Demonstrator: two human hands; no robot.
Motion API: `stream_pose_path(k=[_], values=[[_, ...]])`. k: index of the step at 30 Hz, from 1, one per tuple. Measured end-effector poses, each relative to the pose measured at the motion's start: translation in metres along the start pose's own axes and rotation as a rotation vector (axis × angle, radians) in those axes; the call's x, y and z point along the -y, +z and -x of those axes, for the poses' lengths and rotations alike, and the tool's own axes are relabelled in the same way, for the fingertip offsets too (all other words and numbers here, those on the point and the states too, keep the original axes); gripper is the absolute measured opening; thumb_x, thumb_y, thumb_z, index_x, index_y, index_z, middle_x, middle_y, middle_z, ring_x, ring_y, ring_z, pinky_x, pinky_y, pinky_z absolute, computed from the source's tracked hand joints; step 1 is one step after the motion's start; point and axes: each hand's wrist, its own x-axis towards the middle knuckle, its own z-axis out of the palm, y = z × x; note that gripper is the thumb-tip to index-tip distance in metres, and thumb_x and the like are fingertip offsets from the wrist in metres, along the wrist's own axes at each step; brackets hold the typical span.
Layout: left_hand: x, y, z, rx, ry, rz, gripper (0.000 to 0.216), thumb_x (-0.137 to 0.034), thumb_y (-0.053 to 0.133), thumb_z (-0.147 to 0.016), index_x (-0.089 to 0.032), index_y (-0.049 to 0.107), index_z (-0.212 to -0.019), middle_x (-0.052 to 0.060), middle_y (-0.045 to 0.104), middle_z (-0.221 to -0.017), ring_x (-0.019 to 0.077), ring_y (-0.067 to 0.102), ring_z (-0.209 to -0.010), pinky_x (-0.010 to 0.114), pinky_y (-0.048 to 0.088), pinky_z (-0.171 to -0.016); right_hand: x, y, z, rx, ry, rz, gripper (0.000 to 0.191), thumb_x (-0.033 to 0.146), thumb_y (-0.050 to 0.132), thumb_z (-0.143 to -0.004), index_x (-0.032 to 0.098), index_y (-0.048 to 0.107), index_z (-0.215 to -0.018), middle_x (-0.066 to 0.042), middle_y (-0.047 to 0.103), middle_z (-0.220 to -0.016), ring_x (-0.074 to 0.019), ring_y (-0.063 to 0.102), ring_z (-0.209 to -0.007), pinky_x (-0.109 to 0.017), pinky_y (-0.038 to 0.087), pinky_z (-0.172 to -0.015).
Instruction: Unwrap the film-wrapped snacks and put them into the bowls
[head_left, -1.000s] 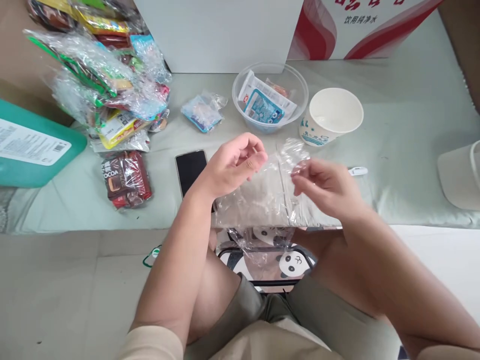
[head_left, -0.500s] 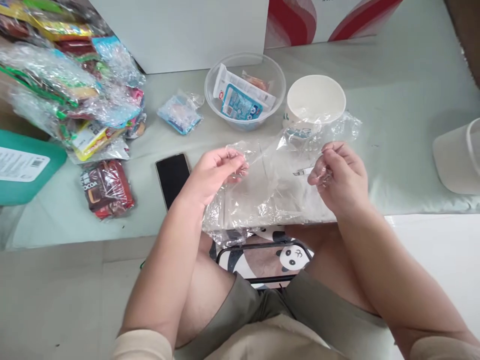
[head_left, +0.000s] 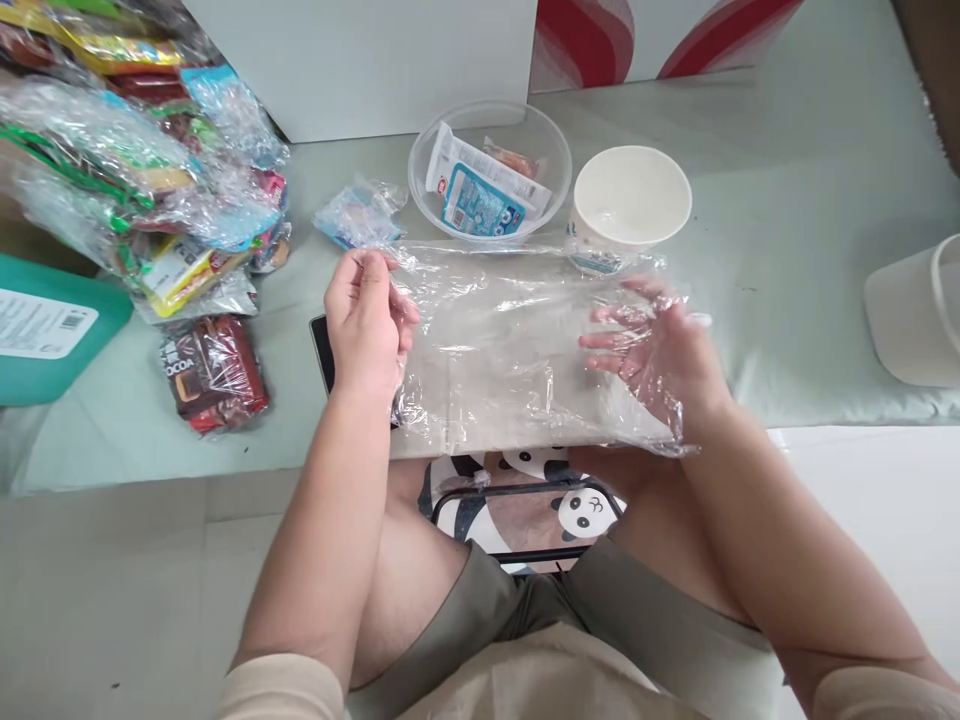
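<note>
A clear plastic film (head_left: 502, 345), perhaps a bag, is stretched wide between my hands above the front of the table. My left hand (head_left: 367, 320) grips its left side, thumb pressed against the fingers. On the right, the fingers of my right hand (head_left: 667, 355) are spread and lie behind or inside the film; I cannot tell which. Crumpled film hangs over that palm. Just beyond the film's far edge stands a white paper bowl (head_left: 634, 195). A phone (head_left: 321, 350) is partly hidden by my left hand and forearm.
A clear plastic bowl (head_left: 555, 200) holds snack packets. Nearby lie a blue-and-clear packet (head_left: 356, 215) and a brown cocoa snack pack (head_left: 214, 375). Bagged snacks (head_left: 150, 170) pile up at left beside a green container (head_left: 60, 335). A white bin (head_left: 915, 315) stands at right.
The bunched film is now spread wide. My left hand has moved left and away from me with its edge. My right hand has gone from a pinch to spread fingers.
</note>
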Motion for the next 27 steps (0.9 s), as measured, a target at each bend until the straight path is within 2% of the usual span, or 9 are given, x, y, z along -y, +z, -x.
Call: stream_pose_path(k=[3, 6, 10, 12, 15, 18, 20, 23, 27], values=[[-0.003, -0.003, -0.002, -0.035, 0.053, -0.008, 0.021, -0.025, 0.047, -0.107, -0.023, 0.050, -0.087, -0.011, 0.051, -0.043, 0.0058, 0.031, -0.031, 0.032, 0.005, -0.038, -0.003, -0.001, 0.004, 0.077, 0.098, 0.238, 0.051, 0.050, 0.095, -0.062, 0.022, 0.069, -0.097, 0.000, 0.073, -0.074, -0.0137, 0.068, -0.056, -0.025, 0.053, -0.051], [-0.006, -0.011, -0.005, -0.074, 0.098, -0.052, 0.023, -0.024, 0.049, -0.107, -0.023, 0.052, -0.084, -0.012, 0.046, -0.039, 0.0059, 0.031, -0.029, 0.033, 0.006, -0.038, -0.005, -0.004, 0.005, 0.035, -0.030, 0.320, 0.039, 0.049, 0.091, -0.070, 0.019, 0.069, -0.082, 0.003, 0.063, -0.060, -0.0082, 0.058, -0.046, -0.022, 0.046, -0.045], [-0.011, -0.016, -0.005, -0.121, 0.090, -0.063, 0.025, -0.026, 0.053, -0.105, -0.022, 0.054, -0.080, -0.012, 0.041, -0.039, 0.0064, 0.029, -0.029, 0.033, 0.008, -0.038, -0.005, -0.004, 0.004, 0.025, -0.114, 0.302, 0.037, 0.056, 0.081, -0.080, 0.021, 0.069, -0.085, 0.007, 0.052, -0.049, -0.0066, 0.042, -0.035, -0.023, 0.036, -0.038], [-0.013, -0.014, -0.005, -0.122, 0.035, 0.006, 0.025, -0.033, 0.055, -0.104, -0.022, 0.056, -0.081, -0.010, 0.042, -0.042, 0.0069, 0.030, -0.032, 0.033, 0.008, -0.041, -0.006, -0.004, 0.004, 0.028, -0.127, 0.298, 0.036, 0.058, 0.074, -0.086, 0.022, 0.068, -0.088, 0.008, 0.049, -0.046, -0.0070, 0.037, -0.034, -0.025, 0.037, -0.038], [-0.015, -0.014, -0.006, -0.099, -0.103, 0.079, 0.026, -0.041, 0.067, -0.095, -0.023, 0.056, -0.081, -0.009, 0.043, -0.049, 0.0074, 0.030, -0.039, 0.031, 0.010, -0.046, -0.008, -0.005, 0.002, 0.020, -0.179, 0.260, 0.038, 0.061, 0.069, -0.088, 0.025, 0.067, -0.099, 0.006, 0.056, -0.053, -0.0103, 0.049, -0.041, -0.028, 0.047, -0.047], [-0.015, -0.018, -0.007, -0.131, -0.132, 0.102, 0.028, -0.037, 0.075, -0.088, -0.025, 0.051, -0.080, -0.008, 0.038, -0.054, 0.0082, 0.026, -0.045, 0.030, 0.013, -0.051, -0.010, -0.006, 0.002, 0.071, -0.152, 0.226, 0.047, 0.058, 0.078, -0.079, 0.028, 0.062, -0.111, 0.004, 0.067, -0.068, -0.0155, 0.067, -0.062, -0.030, 0.055, -0.060], [-0.014, -0.019, -0.006, -0.069, -0.083, 0.061, 0.029, -0.044, 0.075, -0.088, -0.026, 0.052, -0.083, -0.007, 0.039, -0.057, 0.0103, 0.034, -0.051, 0.030, 0.019, -0.054, -0.011, -0.003, 0.004, 0.096, -0.086, 0.259, 0.044, 0.051, 0.084, -0.075, 0.026, 0.063, -0.105, 0.003, 0.068, -0.070, -0.0148, 0.068, -0.063, -0.029, 0.055, -0.060], [-0.016, -0.011, 0.005, 0.174, 0.065, -0.117, 0.032, -0.055, 0.075, -0.087, -0.029, 0.059, -0.092, -0.003, 0.047, -0.062, 0.0159, 0.053, -0.071, 0.030, 0.031, -0.061, -0.012, 0.004, 0.007, 0.078, -0.016, 0.281, 0.035, 0.044, 0.086, -0.075, 0.022, 0.060, -0.084, 0.004, 0.062, -0.059, -0.0101, 0.058, -0.050, -0.024, 0.049, -0.051], [-0.020, 0.015, 0.029, 0.401, 0.317, -0.354, 0.027, -0.053, 0.074, -0.089, -0.029, 0.065, -0.097, 0.000, 0.056, -0.069, 0.0193, 0.058, -0.084, 0.032, 0.038, -0.067, -0.012, 0.014, 0.009, 0.054, 0.084, 0.139, 0.040, 0.044, 0.088, -0.070, 0.023, 0.058, -0.084, 0.005, 0.061, -0.055, -0.0090, 0.055, -0.048, -0.020, 0.044, -0.047]])
